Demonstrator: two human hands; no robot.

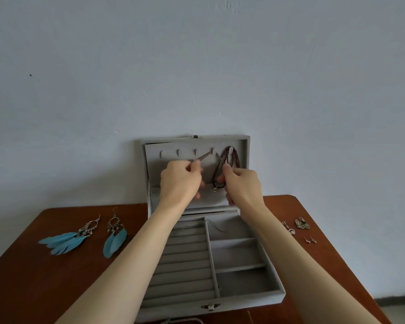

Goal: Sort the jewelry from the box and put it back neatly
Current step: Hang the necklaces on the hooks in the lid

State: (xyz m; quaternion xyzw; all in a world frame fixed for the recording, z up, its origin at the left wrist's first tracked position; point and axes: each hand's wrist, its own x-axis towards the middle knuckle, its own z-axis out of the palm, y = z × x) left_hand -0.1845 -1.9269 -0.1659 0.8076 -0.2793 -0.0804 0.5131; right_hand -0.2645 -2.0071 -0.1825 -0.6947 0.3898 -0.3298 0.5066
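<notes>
fingers of the left hand are curled and a thin chain is pinched between them, in front of the upright lid of the grey jewelry box. fingers of the right hand are curled around the other end of the same chain, just beside a dark red bead necklace that is hung from a hook at the right of the lid's inner panel. the chain is stretched up from both hands toward a hook between them; whether it is already caught on the hook cannot be told. three more hooks are seen in a row to the left, bare. a small gold clasp is hung below the beads, between the two hands.

the box is set open on a brown desk against a pale wall, with ring rolls in the left half of its tray and divided compartments in the right half. a thin thread-like piece is lain in the top right compartment. two blue feather earrings are laid on the desk left of the box, well apart from it. a small cluster of metal pieces and a pair of studs are laid to the right.
</notes>
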